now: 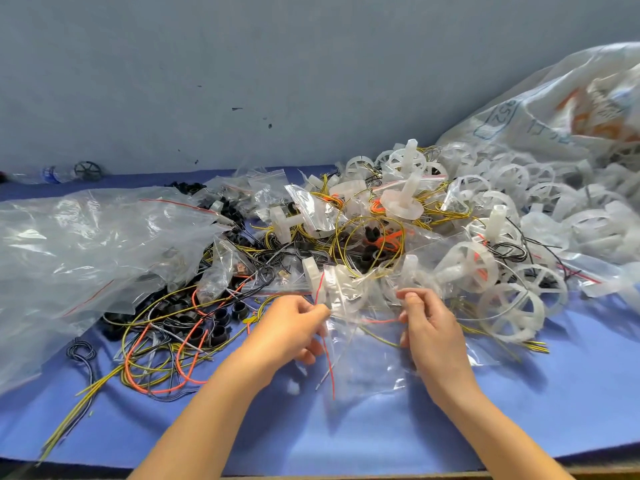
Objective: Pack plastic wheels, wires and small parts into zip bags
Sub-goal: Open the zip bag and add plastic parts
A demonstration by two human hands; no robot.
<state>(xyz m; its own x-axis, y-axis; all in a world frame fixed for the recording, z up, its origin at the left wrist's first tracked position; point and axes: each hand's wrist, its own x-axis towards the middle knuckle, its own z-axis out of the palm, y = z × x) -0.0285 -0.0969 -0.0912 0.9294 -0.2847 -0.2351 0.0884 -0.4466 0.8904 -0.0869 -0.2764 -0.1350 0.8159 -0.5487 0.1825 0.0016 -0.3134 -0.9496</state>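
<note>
left hand (293,323) pinching clear plastic zip bag (360,327) edge | right hand (427,322) pinching opposite edge | thin red wire (329,362) dangling between

Both hands, left (290,323) and right (429,323), pinched a clear zip bag (363,344) above the blue table (519,410), wheels (509,313) and wires (162,358) heaped behind.
</note>
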